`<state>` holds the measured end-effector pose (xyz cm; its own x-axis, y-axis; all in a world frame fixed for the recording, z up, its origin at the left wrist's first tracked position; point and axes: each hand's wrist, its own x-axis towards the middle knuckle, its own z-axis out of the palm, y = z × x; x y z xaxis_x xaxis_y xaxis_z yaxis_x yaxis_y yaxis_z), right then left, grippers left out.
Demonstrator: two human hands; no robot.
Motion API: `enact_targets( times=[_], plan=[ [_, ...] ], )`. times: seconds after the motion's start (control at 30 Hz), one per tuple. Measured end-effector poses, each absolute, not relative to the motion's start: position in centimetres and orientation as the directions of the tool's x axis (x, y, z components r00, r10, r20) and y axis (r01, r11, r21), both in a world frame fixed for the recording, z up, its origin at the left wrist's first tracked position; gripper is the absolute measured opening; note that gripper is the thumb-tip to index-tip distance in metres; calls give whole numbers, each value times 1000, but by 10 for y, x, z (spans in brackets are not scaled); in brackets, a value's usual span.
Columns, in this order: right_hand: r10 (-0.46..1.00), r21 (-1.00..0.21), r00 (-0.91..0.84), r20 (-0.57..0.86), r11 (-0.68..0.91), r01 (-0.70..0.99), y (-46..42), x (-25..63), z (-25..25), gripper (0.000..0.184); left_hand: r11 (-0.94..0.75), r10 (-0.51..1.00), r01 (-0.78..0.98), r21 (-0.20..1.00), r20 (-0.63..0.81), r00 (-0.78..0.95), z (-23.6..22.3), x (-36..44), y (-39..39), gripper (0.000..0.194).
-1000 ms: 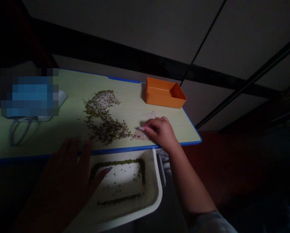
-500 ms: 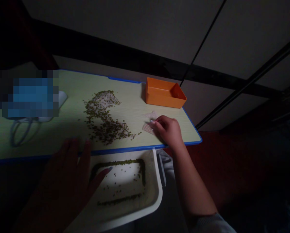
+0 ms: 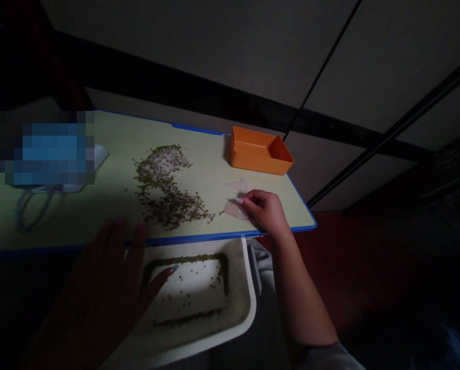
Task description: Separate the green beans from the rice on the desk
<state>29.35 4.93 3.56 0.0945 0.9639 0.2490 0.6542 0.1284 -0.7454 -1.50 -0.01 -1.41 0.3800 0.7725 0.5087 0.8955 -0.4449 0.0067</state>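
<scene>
A spread of small green beans mixed with pale grains (image 3: 167,186) lies on the light table (image 3: 110,205). My right hand (image 3: 264,209) rests on the table right of that spread, fingers curled, fingertips pressing a small pale pile of grains (image 3: 233,209). Another faint pale patch (image 3: 238,184) lies just beyond it. My left hand (image 3: 110,277) is spread open, holding the left rim of a white tray (image 3: 237,313) below the table's front edge, thumb lying inside. Green beans line the tray's inner edges.
An orange open box (image 3: 261,151) stands at the table's far right corner. At the far left sit a blurred blue object (image 3: 44,154) and a looped cable (image 3: 31,208). The table has a blue rim. The surroundings are dark.
My right hand drew back to the right from the bean spread, dragging the pale grains with it, then shifted slightly left. My left hand and the tray stayed put.
</scene>
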Motion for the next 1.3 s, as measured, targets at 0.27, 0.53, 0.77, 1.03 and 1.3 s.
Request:
enact_targets(
  times=[0.27, 0.53, 0.77, 1.03, 1.3],
  plan=[
    [895, -275, 173, 410, -59, 960, 58, 282, 49, 20, -443, 785, 896, 34, 498, 369, -15, -14, -2, 87],
    [883, -318, 101, 459, 56, 947, 55, 284, 45, 24, -443, 779, 895, 43, 513, 361, -14, -12, -2, 87],
    [918, -244, -96, 385, 201, 949, 59, 278, 49, 27, -439, 790, 897, 47, 496, 361, -15, -12, 0, 87],
    [877, -209, -249, 411, 356, 911, 58, 282, 47, 34, -434, 800, 900, 20, 468, 375, -13, -13, 0, 88],
    [875, -300, -347, 338, 449, 841, 55, 287, 46, 28, -425, 815, 904, 39, 452, 363, -9, -12, -1, 87]
  ],
)
